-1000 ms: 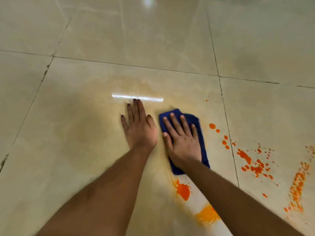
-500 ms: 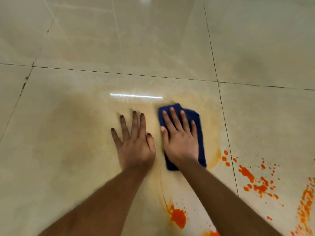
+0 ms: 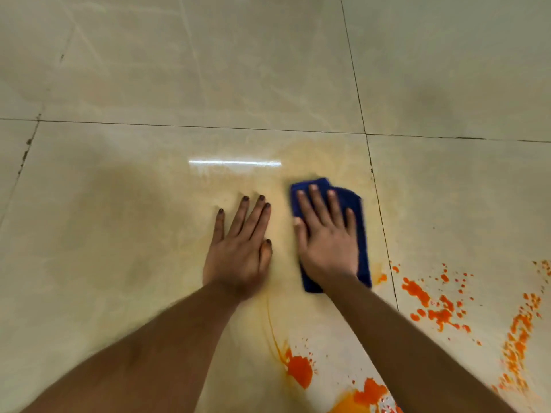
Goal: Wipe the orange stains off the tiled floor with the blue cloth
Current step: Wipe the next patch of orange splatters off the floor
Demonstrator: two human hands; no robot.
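A folded blue cloth (image 3: 356, 204) lies flat on the beige tiled floor (image 3: 208, 70). My right hand (image 3: 326, 238) presses down on it with straight, spread fingers. My left hand (image 3: 240, 248) rests flat on the bare tile just left of the cloth, fingers straight. Bright orange stains remain: a blob (image 3: 299, 369) between my forearms, a larger patch (image 3: 366, 396) at the bottom edge, a splatter (image 3: 432, 305) right of the cloth, and a streak (image 3: 518, 344) at the far right. A pale yellow-orange smear (image 3: 316, 156) spreads around and above the cloth.
Dark grout lines (image 3: 369, 162) cross the floor, one running just right of the cloth and one (image 3: 193, 126) across above the hands. A bright light reflection (image 3: 235, 163) lies on the tile above my left hand.
My right hand has slid the cloth to the right, over the small orange dots beside it, now near the grout line. My left hand stays flat on the tile.
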